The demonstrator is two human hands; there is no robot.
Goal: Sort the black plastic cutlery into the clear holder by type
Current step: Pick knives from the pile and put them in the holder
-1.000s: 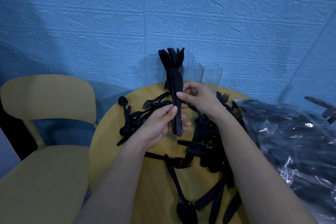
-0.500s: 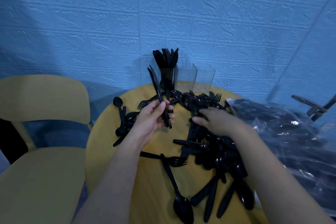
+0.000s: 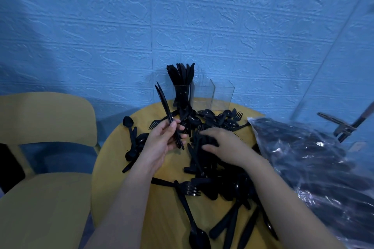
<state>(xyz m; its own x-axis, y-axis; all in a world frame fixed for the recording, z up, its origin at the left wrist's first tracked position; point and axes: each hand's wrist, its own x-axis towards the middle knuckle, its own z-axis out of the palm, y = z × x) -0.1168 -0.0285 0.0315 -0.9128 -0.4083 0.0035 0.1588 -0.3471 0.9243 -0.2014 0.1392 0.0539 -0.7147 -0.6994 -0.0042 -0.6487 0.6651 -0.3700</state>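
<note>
My left hand (image 3: pixel 163 140) grips a small bundle of black plastic knives (image 3: pixel 165 106), blades tilted up and to the left. My right hand (image 3: pixel 221 144) lies on the pile of black cutlery (image 3: pixel 212 159) in the middle of the round wooden table (image 3: pixel 113 159), fingers curled around pieces in the heap. The clear holder (image 3: pixel 221 96) stands at the table's far edge against the wall. Its left compartment holds several upright knives (image 3: pixel 181 76); the two compartments to the right look empty.
A yellow chair (image 3: pixel 44 147) stands left of the table. A clear plastic bag of more black cutlery (image 3: pixel 315 168) lies at the right. Loose spoons (image 3: pixel 131 141) and forks (image 3: pixel 187 188) are scattered on the table. A blue brick-pattern wall is behind.
My right hand let go of the knife bundle and dropped onto the pile. My left hand keeps the bundle, now tilted to the left.
</note>
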